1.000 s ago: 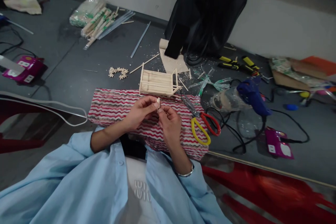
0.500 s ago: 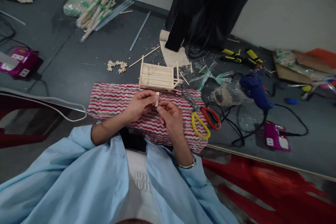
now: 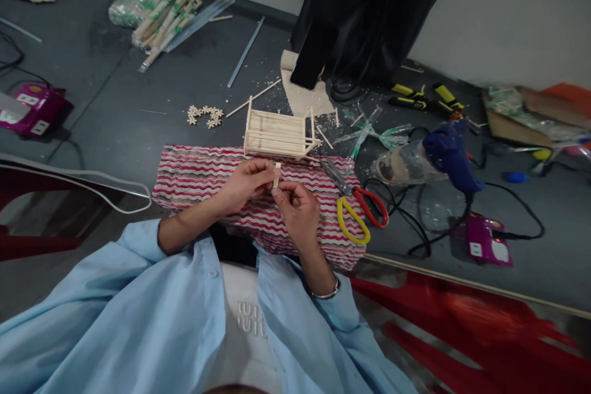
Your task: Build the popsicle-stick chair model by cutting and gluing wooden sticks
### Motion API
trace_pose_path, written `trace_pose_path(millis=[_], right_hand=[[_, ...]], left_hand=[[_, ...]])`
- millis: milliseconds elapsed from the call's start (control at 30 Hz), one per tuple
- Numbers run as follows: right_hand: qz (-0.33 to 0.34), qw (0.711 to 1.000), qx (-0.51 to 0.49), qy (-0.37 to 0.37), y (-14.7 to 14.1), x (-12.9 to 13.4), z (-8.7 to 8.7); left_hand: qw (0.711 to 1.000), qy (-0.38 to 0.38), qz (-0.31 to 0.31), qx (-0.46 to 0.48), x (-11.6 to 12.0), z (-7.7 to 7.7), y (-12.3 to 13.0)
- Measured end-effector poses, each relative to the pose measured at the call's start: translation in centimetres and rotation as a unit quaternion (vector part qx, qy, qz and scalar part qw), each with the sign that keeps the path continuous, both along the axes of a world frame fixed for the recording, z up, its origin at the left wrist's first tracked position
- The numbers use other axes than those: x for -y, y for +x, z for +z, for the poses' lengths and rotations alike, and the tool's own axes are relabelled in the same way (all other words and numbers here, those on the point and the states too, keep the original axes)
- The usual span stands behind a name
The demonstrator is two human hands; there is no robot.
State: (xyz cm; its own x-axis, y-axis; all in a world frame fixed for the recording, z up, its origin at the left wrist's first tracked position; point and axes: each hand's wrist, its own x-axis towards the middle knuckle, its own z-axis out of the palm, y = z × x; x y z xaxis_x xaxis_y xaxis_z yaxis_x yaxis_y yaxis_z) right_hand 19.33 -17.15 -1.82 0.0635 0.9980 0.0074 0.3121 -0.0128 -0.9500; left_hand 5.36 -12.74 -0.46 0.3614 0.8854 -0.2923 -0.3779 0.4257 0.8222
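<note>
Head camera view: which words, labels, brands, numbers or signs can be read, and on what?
None is readable.
White shirt: raised letter-like marks, too blurred to quote.
Purple plastic box on the right: pale patches, too small.
Clear-wrapped wooden sticks: green markings, too blurred.

Dim, flat light leaves the dark grey tabletop [image 3: 184, 80] murky and the black bag [image 3: 369, 18] nearly featureless, with soft shadow beside the purple box at left [image 3: 39, 109]. Fine detail smears throughout, and wide-angle distortion stretches the light blue sleeves [image 3: 87, 295] towards the lower edges.
</note>
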Motion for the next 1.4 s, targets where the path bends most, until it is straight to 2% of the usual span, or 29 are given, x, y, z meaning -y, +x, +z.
trace_pose_path(millis=[400,567,667,733,800,867,900,967,1067,1167,1300,1400], right_hand=[[-0.013,1.0,0.02,0.007,0.0,0.1,0.1],[-0.01,1.0,0.006,0.001,-0.3,0.0,-0.1],[0.016,1.0,0.017,-0.008,0.1,0.3,0.4],[0.028,0.996,0.083,0.0,1.4,0.7,1.1],[-0.02,0.982,0.184,0.031,3.9,1.2,1.8],[-0.096,0.937,0.328,0.069,7.2,1.6,2.2],[-0.106,0.911,0.392,0.073,9.0,1.8,2.2],[-0.074,0.878,0.469,0.065,12.1,2.0,1.9],[0.005,0.856,0.513,0.065,15.2,2.1,1.4],[0.033,0.839,0.541,0.051,16.4,1.7,1.5],[0.115,0.858,0.5,0.027,16.8,0.6,2.3],[0.117,0.857,0.501,0.011,16.7,0.0,2.9]], left_hand=[[0.998,0.049,0.002,-0.035,0.3,-0.4,0.4],[0.992,0.102,-0.006,-0.072,-0.3,0.0,0.2],[0.982,0.145,-0.028,-0.119,-1.1,0.2,0.0],[0.976,0.164,-0.038,-0.138,-1.7,0.2,0.0],[0.979,0.153,-0.047,-0.123,-2.2,0.0,-0.1],[0.988,0.119,-0.051,-0.084,-2.4,-0.2,-0.1],[0.992,0.101,-0.049,-0.064,-2.4,-0.3,-0.1],[0.996,0.077,-0.041,-0.037,-2.4,-0.3,-0.1],[0.997,0.066,-0.046,-0.02,-2.4,-0.3,-0.2],[0.997,0.065,-0.049,-0.019,-2.3,-0.3,-0.3],[0.997,0.061,-0.047,-0.02,-2.2,-0.4,-0.4],[0.996,0.067,-0.051,-0.023,-2.1,-0.6,-0.5]])
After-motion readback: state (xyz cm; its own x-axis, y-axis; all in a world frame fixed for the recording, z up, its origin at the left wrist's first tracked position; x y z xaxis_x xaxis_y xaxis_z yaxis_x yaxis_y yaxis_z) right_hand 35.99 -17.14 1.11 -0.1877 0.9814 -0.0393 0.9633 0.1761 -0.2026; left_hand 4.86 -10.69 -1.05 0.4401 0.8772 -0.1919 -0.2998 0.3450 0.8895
